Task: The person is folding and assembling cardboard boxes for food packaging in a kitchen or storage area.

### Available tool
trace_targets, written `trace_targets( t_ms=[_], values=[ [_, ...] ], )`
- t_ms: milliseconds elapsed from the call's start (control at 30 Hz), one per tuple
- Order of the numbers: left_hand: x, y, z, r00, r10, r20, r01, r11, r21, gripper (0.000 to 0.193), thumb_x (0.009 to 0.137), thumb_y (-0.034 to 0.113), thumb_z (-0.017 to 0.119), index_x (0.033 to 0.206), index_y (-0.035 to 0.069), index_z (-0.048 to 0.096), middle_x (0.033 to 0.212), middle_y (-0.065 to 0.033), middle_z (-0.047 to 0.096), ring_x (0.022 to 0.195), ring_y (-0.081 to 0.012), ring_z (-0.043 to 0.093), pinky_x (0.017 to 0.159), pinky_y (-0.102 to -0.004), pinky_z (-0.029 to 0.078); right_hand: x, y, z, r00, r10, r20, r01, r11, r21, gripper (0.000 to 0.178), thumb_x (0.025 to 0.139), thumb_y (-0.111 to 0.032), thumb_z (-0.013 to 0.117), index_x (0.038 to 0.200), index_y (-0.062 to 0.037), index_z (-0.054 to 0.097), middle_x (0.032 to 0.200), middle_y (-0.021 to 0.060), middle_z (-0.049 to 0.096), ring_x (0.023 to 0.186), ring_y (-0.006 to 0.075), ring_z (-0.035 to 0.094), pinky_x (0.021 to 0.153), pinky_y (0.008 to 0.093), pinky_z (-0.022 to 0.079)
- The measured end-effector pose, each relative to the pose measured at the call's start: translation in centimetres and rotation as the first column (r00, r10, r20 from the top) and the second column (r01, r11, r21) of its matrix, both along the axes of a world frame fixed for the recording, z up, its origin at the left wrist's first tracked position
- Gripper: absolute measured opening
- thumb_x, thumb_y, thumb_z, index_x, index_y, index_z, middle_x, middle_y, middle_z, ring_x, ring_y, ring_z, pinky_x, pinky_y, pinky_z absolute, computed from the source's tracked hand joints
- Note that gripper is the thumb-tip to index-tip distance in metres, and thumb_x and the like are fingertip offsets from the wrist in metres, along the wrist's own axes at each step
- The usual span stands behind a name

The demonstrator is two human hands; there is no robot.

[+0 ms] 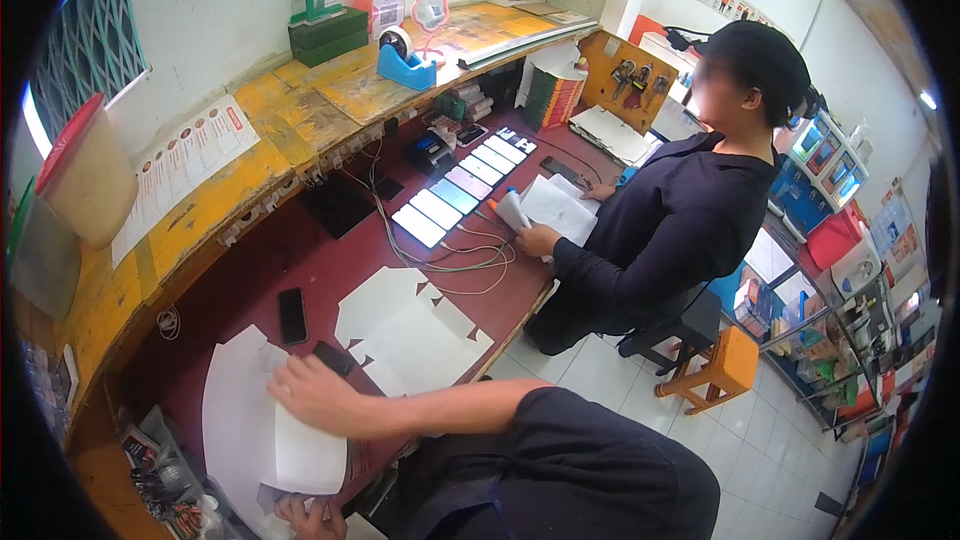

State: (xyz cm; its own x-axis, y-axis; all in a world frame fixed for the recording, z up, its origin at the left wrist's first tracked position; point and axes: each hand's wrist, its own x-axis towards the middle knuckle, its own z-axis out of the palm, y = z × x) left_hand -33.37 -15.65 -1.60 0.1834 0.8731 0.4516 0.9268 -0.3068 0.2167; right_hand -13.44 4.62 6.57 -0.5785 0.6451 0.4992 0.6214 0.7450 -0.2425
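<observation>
A large sheet of white card (232,410) lies at the near left of the dark red desk, one part of it folded over. My right hand (315,395) reaches across from the right, its fingers bent and pressed on the card near the fold. At the lower edge of the picture, my left hand (312,518) grips the card's near end; part of this hand is cut off. Right of the card lies a flat white card blank (415,335) with notched edges. A black phone (292,316) rests beyond the card, and a dark flat object (334,359) sits beside my right hand.
A co-worker (670,210) stands at the right, holding white sheets (560,208). Several phones with lit screens (460,186) lie in a row, with cables (480,258) nearby. A raised wooden shelf (290,130) bears a blue tape dispenser (405,65). An orange stool (722,365) stands on the floor.
</observation>
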Motion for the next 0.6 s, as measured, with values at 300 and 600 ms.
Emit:
trace_targets(
  t_ms=[300,600],
  values=[
    [-0.4,0.2,-0.6,1.0,0.018,0.013,-0.018,1.0,0.02,0.013,0.09,0.023,0.072,0.096,0.013,0.074,0.101,-0.0157,0.058,0.101,-0.0373,0.05,0.09,-0.0546,0.04,2.4,-8.8,-3.9,0.84,0.501,-0.21,-0.506,0.862,0.032,0.021,0.081,-0.02,0.061,0.094,-0.0055,0.055,0.083,0.0063,0.057,0.089,0.0237,0.055,0.084,0.0408,0.041],
    [-3.3,-4.2,-9.3,0.983,0.18,-0.019,-0.172,0.964,0.205,0.055,0.089,0.029,0.074,0.135,0.02,0.046,0.104,-0.0168,0.059,0.107,-0.0335,0.051,0.087,-0.0585,0.041,2.1,-10.5,-2.8,0.902,0.429,-0.04,-0.43,0.89,-0.149,0.014,0.082,-0.021,0.061,0.091,-0.01,0.06,0.082,0.0025,0.058,0.087,0.0214,0.056,0.087,0.0388,0.041]
  ],
)
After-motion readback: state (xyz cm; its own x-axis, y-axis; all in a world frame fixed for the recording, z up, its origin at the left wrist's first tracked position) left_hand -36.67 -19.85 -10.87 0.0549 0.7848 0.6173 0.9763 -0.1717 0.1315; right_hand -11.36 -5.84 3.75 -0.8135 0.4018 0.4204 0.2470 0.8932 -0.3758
